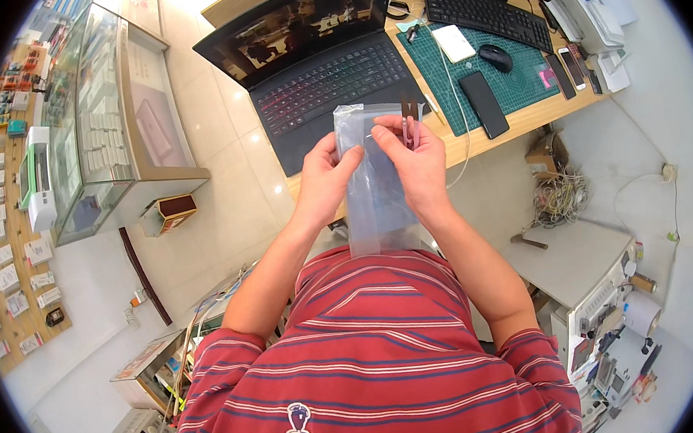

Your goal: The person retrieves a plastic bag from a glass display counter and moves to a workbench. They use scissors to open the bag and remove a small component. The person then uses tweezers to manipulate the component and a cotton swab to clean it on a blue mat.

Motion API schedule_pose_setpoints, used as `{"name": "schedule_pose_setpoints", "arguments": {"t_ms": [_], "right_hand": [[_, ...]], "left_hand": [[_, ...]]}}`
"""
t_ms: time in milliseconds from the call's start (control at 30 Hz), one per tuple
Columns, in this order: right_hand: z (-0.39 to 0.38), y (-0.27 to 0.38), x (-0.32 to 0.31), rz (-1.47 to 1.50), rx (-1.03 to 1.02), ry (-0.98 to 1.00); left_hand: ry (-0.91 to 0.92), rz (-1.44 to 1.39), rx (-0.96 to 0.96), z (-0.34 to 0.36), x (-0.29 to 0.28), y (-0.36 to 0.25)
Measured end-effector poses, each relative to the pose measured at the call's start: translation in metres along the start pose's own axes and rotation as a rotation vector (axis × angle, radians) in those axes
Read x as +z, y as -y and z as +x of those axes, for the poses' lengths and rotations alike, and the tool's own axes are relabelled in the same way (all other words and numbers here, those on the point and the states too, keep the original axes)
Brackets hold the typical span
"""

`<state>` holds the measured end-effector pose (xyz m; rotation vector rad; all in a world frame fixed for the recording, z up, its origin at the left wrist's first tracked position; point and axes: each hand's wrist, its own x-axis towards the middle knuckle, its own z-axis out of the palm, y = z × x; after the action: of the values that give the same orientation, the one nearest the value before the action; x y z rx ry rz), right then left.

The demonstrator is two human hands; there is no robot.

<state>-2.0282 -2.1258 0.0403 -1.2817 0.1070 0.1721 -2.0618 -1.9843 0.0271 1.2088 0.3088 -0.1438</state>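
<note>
Two hands meet in front of our chest, above the near edge of the desk [510, 126]. Our left hand [323, 178] is closed in a pinch on the left edge of a clear plastic bag [374, 202], thumb on the side facing us and fingers curled behind it. Our right hand [411, 162] is also closed: thumb and forefinger pinch the bag near its upper right corner, and the same hand grips a small pinkish tool [410, 130] that stands upright against the bag's top edge. We cannot tell what kind of tool it is; its dark tip shows just above the fingers.

The bag hangs roughly upright between the hands. Its top edge is level with the front of the laptop and its lower end reaches down to our red striped shirt [373, 353]. The bag's contents cannot be made out.

Behind the bag an open black laptop [310, 65] sits on the desk, screen lit, keyboard glowing faintly. To its right lies a green cutting mat [515, 81] carrying a black phone [484, 104], a white flat box [454, 43] and a black mouse [496, 56]. A black keyboard [485, 6] lies beyond the mat. A white cable [459, 118] runs across the mat and over the desk's edge. To our left stands a glass display case [102, 113].
</note>
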Motion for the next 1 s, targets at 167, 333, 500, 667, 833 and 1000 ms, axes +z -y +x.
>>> {"name": "schedule_pose_setpoints", "arguments": {"t_ms": [167,333,500,667,833,1000], "right_hand": [[0.002,-0.003,0.005,0.015,-0.019,-0.009],[0.002,-0.002,0.010,0.015,-0.022,-0.025],[0.001,-0.002,0.013,-0.028,-0.027,-0.032],[0.003,-0.006,0.014,-0.036,-0.050,-0.047],[0.003,-0.007,0.015,-0.012,-0.054,-0.069],[0.004,-0.008,0.014,-0.041,-0.059,-0.070]], "left_hand": [[-0.015,0.022,0.038,-0.001,-0.003,0.000],[-0.024,0.043,0.058,-0.002,-0.002,-0.003],[-0.020,0.051,0.069,-0.002,-0.002,-0.004],[-0.022,0.074,0.071,-0.001,-0.002,-0.002],[-0.021,0.069,0.074,-0.001,0.000,-0.003],[-0.021,0.088,0.081,-0.001,0.002,-0.003]]}}
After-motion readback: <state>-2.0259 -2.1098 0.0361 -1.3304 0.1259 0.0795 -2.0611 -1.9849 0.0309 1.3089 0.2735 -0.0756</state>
